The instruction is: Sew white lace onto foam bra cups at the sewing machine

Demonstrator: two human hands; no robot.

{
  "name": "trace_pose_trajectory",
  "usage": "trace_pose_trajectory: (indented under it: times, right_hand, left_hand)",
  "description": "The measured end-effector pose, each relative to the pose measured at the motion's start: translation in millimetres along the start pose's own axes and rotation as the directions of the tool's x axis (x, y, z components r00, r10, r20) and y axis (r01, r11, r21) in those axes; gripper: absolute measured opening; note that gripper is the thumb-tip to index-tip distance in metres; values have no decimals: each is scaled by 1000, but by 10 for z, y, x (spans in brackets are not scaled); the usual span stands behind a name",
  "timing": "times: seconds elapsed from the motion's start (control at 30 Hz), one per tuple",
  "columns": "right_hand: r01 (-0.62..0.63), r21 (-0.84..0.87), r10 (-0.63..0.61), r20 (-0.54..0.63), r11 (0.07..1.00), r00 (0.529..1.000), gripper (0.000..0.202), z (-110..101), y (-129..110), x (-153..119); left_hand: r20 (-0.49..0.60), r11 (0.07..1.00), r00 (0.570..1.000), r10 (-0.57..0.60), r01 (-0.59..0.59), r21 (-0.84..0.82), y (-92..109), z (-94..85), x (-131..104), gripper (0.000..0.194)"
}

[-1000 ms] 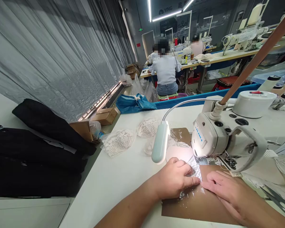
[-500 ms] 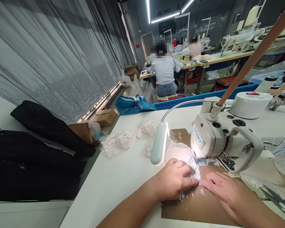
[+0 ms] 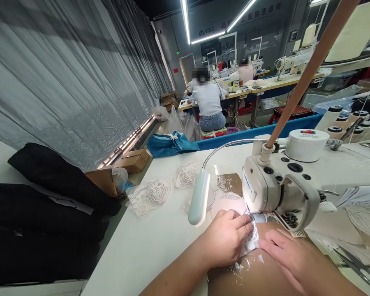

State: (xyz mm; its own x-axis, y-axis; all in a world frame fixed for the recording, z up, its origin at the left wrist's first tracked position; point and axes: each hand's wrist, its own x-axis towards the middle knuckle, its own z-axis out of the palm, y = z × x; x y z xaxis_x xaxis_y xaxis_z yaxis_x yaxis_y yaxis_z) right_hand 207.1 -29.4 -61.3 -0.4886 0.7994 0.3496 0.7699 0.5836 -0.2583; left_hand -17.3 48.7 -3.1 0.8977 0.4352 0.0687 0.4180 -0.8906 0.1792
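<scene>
White lace fabric (image 3: 250, 242) lies under the head of a white sewing machine (image 3: 265, 185), over a brown sheet (image 3: 255, 275). My left hand (image 3: 230, 234) presses on the lace beside the needle area, its fingers bent and close together; the thumb is hidden. My right hand (image 3: 285, 246) rests on the brown sheet, its fingertips at the lace's right edge and its fingers slightly apart. A pale pink piece (image 3: 226, 205) lies beyond my left hand.
A green lamp (image 3: 199, 197) on a bent metal neck stands left of the machine. Lace cups (image 3: 151, 196) lie on the white table (image 3: 126, 246). Scissors (image 3: 357, 263) are at the right. A person (image 3: 210, 100) sits further back.
My left hand has moved forward over the lace toward the needle area, and its thumb no longer shows. The lace has shifted beneath it. The view has tilted up and turned right.
</scene>
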Motion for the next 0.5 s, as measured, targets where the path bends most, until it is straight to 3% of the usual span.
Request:
trace_pose_trajectory:
  times: [0.23, 0.5]
  right_hand:
    - [-41, -73, 36, -79, 996, 996, 50, -140, -60, 146]
    - [-101, -328, 66, -117, 939, 991, 59, -53, -34, 166]
  left_hand:
    - [-54, 999, 998, 37, -37, 13, -59, 25, -1, 34]
    - [-74, 999, 997, 31, -33, -21, -103, 37, 10, 30]
